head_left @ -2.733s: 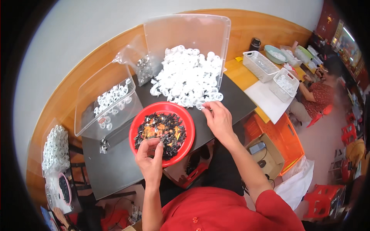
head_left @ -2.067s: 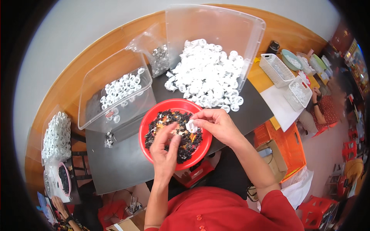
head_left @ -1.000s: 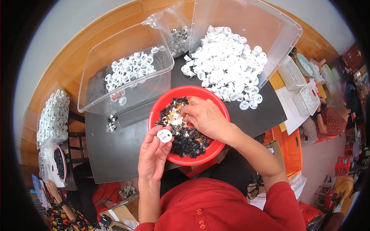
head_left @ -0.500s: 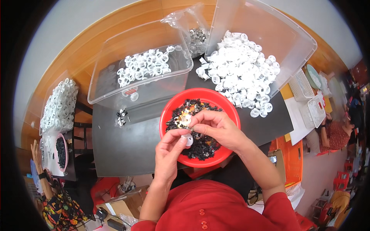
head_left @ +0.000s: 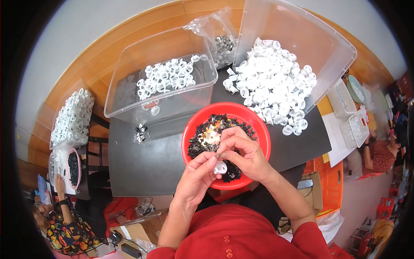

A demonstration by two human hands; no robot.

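Note:
Over a red basin (head_left: 269,151) of small black pieces and shiny metal bits, my two hands meet with the fingertips almost touching. My left hand (head_left: 196,178) is closed around a small white plastic part (head_left: 220,167), a rounded cap-like piece with a hole. With thumb and forefinger pinched together, my right hand (head_left: 246,160) grips something tiny at the left hand's fingertips; it looks metallic, but its kind is too small to tell. A heap of similar white parts (head_left: 274,82) spills from a tipped clear bin (head_left: 317,47) behind the basin.
Another clear bin (head_left: 161,97) holds more white parts at the back left of the dark table (head_left: 144,175). Beside it are a plastic bag (head_left: 224,47) of metal bits and a few loose small pieces (head_left: 140,132). A person (head_left: 67,228) works at far left, near a pink basin (head_left: 77,172).
Both hands have shifted slightly down and right, closer together, and the white part has turned in my left hand. The person at far left has lowered a raised hand towards the white surface.

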